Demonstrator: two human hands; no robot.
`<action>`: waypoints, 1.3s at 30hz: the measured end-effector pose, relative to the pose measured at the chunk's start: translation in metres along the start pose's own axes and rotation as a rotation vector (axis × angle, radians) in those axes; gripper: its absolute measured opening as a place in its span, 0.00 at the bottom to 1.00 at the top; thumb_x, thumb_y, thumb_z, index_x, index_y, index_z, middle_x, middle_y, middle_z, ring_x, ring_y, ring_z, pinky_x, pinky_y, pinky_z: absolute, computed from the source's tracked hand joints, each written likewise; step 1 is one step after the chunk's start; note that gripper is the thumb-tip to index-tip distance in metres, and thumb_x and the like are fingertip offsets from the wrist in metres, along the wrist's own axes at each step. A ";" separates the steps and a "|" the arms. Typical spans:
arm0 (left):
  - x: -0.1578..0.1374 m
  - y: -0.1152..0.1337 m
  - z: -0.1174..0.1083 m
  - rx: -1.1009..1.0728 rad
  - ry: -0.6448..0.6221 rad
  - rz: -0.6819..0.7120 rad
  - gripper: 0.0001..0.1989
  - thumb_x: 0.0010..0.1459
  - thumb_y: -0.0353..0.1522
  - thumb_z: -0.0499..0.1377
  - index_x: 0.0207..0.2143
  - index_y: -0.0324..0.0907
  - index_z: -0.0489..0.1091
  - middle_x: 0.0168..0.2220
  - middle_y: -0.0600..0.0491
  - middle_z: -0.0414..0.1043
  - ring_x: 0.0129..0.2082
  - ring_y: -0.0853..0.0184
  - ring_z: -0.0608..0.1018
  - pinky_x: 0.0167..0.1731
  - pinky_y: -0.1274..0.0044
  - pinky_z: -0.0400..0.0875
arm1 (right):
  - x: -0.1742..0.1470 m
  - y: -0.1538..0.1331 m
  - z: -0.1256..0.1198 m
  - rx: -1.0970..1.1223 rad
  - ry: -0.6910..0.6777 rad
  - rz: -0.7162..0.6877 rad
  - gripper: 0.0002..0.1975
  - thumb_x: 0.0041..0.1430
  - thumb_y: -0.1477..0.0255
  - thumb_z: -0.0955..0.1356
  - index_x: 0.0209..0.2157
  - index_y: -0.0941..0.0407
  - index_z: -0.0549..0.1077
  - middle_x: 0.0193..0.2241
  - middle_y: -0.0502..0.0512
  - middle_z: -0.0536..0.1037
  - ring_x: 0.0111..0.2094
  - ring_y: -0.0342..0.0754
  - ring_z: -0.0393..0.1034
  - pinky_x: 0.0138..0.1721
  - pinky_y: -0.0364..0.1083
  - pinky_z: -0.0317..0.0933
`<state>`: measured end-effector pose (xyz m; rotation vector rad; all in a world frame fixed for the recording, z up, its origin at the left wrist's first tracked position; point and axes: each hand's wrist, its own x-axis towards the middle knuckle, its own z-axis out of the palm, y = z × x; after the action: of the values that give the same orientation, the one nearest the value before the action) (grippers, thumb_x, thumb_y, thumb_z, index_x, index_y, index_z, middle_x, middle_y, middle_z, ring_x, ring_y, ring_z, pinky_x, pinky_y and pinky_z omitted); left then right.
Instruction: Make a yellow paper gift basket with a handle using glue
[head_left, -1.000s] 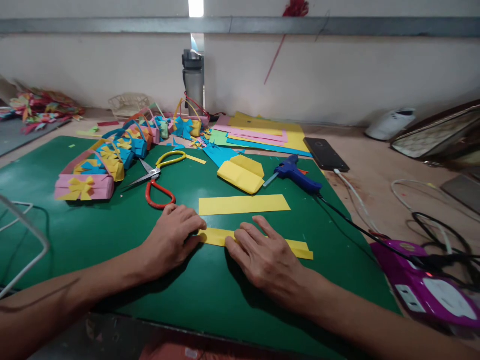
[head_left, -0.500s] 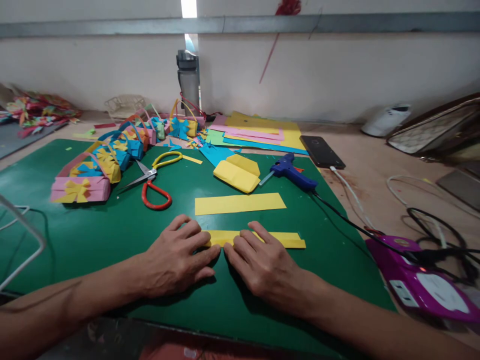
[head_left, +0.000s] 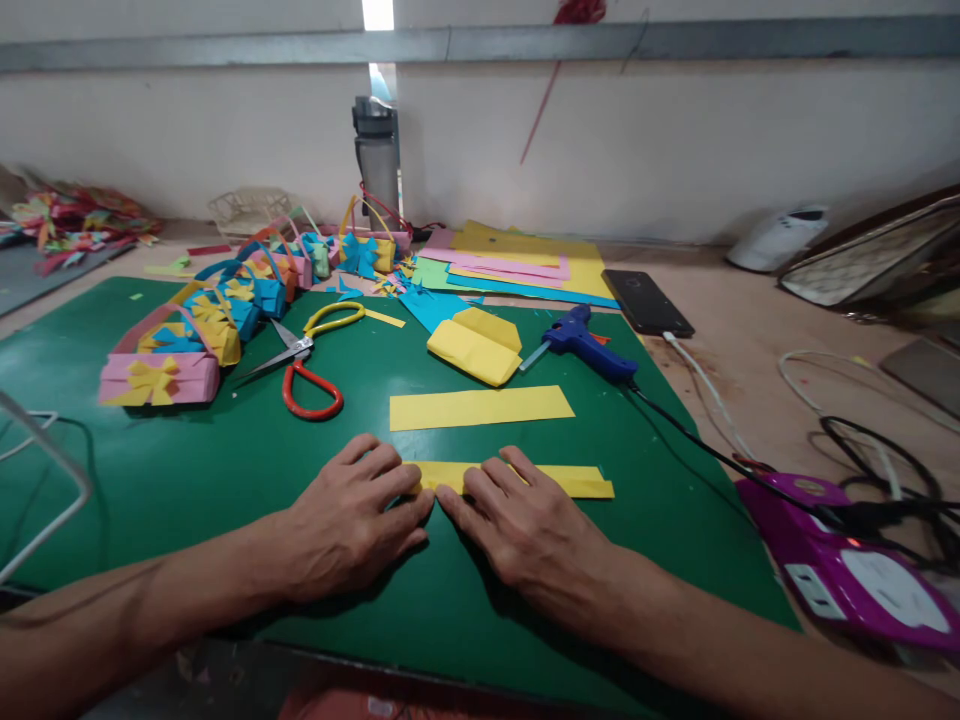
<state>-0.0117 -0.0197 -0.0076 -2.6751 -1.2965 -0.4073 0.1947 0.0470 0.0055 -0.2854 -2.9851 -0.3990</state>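
Observation:
A yellow paper strip with a lengthwise fold lies on the green mat. My left hand grips its left part, with thumb and fingers along the near edge. My right hand grips the strip near its middle, its thumb close to the left one. The strip's left end is hidden under my left hand. Just beyond lies a flat yellow paper strip. Further back is a folded yellow paper piece with a raised flap.
Scissors lie spread at left, beside a row of small paper bags. A blue glue gun is at right, its cord running to a purple power strip. Coloured paper sheets, a phone and a bottle stand behind.
My thumbs have shifted slightly left along the folded strip's near edge. Both hands stay on the strip, and the other things on the mat have not moved.

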 end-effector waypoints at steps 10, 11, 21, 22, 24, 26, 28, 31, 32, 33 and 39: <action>0.000 0.000 0.000 0.001 -0.010 0.005 0.12 0.61 0.35 0.51 0.44 0.42 0.66 0.34 0.50 0.70 0.33 0.64 0.66 0.35 0.68 0.57 | 0.004 -0.002 -0.002 -0.031 0.018 0.048 0.11 0.55 0.80 0.61 0.40 0.62 0.69 0.27 0.57 0.69 0.28 0.50 0.59 0.29 0.49 0.50; 0.000 0.000 -0.001 0.000 -0.019 0.005 0.12 0.61 0.35 0.51 0.44 0.42 0.66 0.35 0.50 0.70 0.33 0.64 0.66 0.36 0.68 0.57 | 0.004 -0.003 -0.002 -0.046 0.025 0.054 0.11 0.54 0.81 0.61 0.38 0.62 0.69 0.27 0.57 0.69 0.27 0.50 0.59 0.28 0.49 0.50; 0.002 0.003 -0.002 0.012 -0.100 -0.027 0.13 0.61 0.38 0.51 0.45 0.43 0.65 0.38 0.50 0.69 0.36 0.61 0.64 0.39 0.65 0.56 | 0.002 -0.003 0.001 -0.071 0.033 0.034 0.09 0.53 0.82 0.60 0.33 0.62 0.70 0.26 0.59 0.69 0.27 0.51 0.61 0.27 0.48 0.54; 0.002 0.003 -0.002 0.008 -0.101 -0.032 0.13 0.60 0.38 0.51 0.45 0.44 0.66 0.38 0.50 0.69 0.36 0.61 0.64 0.40 0.64 0.56 | 0.002 -0.003 0.000 -0.073 0.034 0.034 0.09 0.54 0.82 0.60 0.34 0.62 0.70 0.27 0.59 0.70 0.27 0.52 0.62 0.27 0.49 0.54; 0.002 0.004 -0.003 0.001 -0.109 -0.043 0.13 0.60 0.39 0.52 0.45 0.44 0.66 0.38 0.50 0.68 0.36 0.60 0.64 0.41 0.63 0.55 | 0.001 -0.003 0.000 -0.071 0.038 0.020 0.09 0.54 0.82 0.60 0.35 0.63 0.70 0.27 0.59 0.70 0.27 0.52 0.62 0.28 0.49 0.55; 0.002 0.004 -0.003 -0.005 -0.114 -0.053 0.13 0.60 0.38 0.52 0.45 0.45 0.66 0.38 0.50 0.68 0.37 0.60 0.64 0.42 0.63 0.55 | -0.002 -0.003 -0.002 -0.054 0.049 0.012 0.10 0.55 0.82 0.60 0.35 0.62 0.71 0.27 0.59 0.70 0.28 0.51 0.62 0.29 0.49 0.55; 0.001 0.004 -0.003 -0.005 -0.111 -0.059 0.13 0.60 0.38 0.52 0.46 0.44 0.65 0.38 0.50 0.68 0.37 0.60 0.65 0.43 0.63 0.55 | -0.006 -0.001 -0.004 -0.027 0.080 0.024 0.10 0.57 0.81 0.59 0.35 0.63 0.71 0.27 0.59 0.71 0.27 0.50 0.62 0.31 0.49 0.56; 0.002 0.003 -0.002 0.010 -0.089 -0.049 0.14 0.60 0.38 0.52 0.46 0.43 0.65 0.38 0.50 0.68 0.37 0.61 0.65 0.44 0.62 0.55 | -0.017 0.008 -0.008 -0.018 0.151 0.103 0.12 0.58 0.81 0.58 0.36 0.63 0.72 0.27 0.58 0.72 0.28 0.49 0.62 0.34 0.49 0.56; 0.003 0.003 -0.001 0.013 -0.079 -0.041 0.14 0.60 0.38 0.52 0.46 0.43 0.65 0.37 0.50 0.68 0.37 0.61 0.65 0.44 0.62 0.55 | -0.022 0.011 -0.009 -0.026 0.175 0.135 0.13 0.58 0.81 0.57 0.36 0.63 0.72 0.26 0.59 0.72 0.28 0.50 0.63 0.35 0.50 0.56; 0.004 0.002 -0.001 0.015 -0.065 -0.032 0.13 0.60 0.38 0.52 0.45 0.42 0.65 0.36 0.50 0.69 0.36 0.61 0.65 0.44 0.63 0.56 | -0.026 0.016 -0.010 -0.036 0.196 0.166 0.14 0.59 0.82 0.57 0.36 0.63 0.72 0.26 0.59 0.72 0.29 0.50 0.63 0.35 0.50 0.56; 0.010 0.000 0.002 0.046 0.093 0.006 0.07 0.59 0.31 0.53 0.40 0.41 0.67 0.35 0.49 0.69 0.33 0.63 0.66 0.38 0.67 0.60 | -0.043 0.031 -0.010 -0.048 0.279 0.272 0.15 0.60 0.82 0.56 0.37 0.64 0.73 0.30 0.61 0.74 0.34 0.51 0.66 0.38 0.51 0.57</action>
<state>-0.0052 -0.0116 -0.0061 -2.5893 -1.2554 -0.4888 0.2435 0.0669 0.0167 -0.5799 -2.6207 -0.4397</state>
